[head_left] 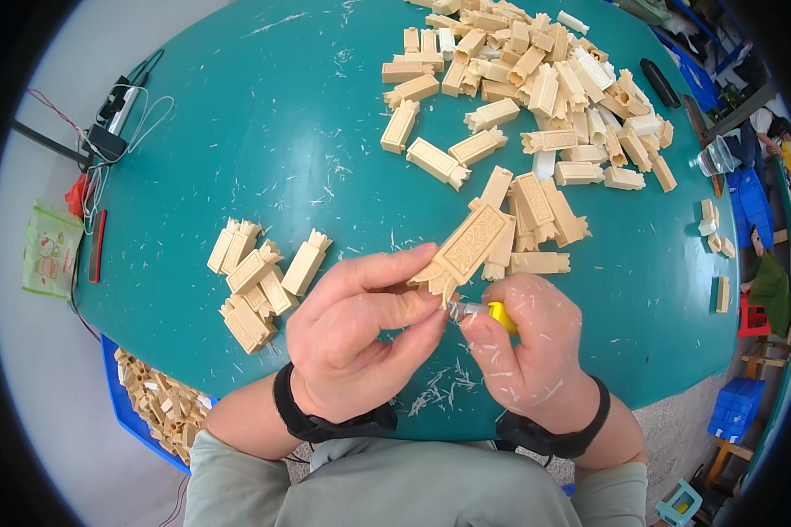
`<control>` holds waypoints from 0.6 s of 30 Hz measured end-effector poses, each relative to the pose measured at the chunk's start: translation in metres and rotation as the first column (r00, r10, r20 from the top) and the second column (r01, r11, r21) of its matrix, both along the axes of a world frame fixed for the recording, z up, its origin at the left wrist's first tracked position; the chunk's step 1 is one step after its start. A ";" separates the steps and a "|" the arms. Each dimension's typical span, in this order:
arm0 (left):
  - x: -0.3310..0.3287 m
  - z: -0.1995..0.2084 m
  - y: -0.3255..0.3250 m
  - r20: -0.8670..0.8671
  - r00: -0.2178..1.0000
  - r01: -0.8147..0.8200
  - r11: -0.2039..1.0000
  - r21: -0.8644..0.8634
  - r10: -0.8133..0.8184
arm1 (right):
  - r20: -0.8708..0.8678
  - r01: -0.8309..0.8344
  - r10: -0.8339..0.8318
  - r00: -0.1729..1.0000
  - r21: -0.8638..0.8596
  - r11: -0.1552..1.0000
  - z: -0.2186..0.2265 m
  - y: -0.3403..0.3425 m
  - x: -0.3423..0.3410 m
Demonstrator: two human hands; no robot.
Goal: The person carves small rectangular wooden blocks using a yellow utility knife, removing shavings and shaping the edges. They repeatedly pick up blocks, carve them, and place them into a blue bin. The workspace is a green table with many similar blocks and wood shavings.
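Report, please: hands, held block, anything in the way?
Left hand pinching carved beige block. Right hand gripping yellow tool, tip by block's jagged end. White shavings on table; nothing blocking hands.

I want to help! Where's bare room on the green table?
Bare table lies between the right hand and right edge blocks. Left, between the black adapter and big block pile, there's room among shavings. Crowded: that pile and the small left pile.
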State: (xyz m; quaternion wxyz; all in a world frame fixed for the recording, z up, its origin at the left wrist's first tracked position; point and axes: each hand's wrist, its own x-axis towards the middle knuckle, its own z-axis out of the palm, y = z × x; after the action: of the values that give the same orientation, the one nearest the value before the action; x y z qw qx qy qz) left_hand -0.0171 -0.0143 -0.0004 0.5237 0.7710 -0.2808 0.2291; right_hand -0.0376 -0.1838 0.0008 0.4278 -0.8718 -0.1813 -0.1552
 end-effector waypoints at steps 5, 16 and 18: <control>0.000 0.000 -0.001 0.025 0.999 -0.026 0.999 0.030 0.026 | 0.032 0.021 -0.020 0.999 -0.042 0.999 0.000 -0.001 0.001; 0.005 -0.004 -0.005 -0.255 0.957 0.053 0.949 -0.309 -0.137 | -0.156 0.067 -0.038 0.987 0.190 0.980 0.004 -0.007 0.002; 0.007 -0.005 -0.001 -0.443 0.859 0.080 0.921 -0.380 -0.257 | -0.181 0.112 -0.075 0.981 0.207 0.972 0.007 -0.010 0.004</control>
State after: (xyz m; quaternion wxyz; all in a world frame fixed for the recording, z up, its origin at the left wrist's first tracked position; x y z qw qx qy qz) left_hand -0.0099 -0.0152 -0.0052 0.7235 0.6703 -0.1630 0.0274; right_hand -0.0333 -0.1933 0.0076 0.5262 -0.8379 -0.0843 -0.1182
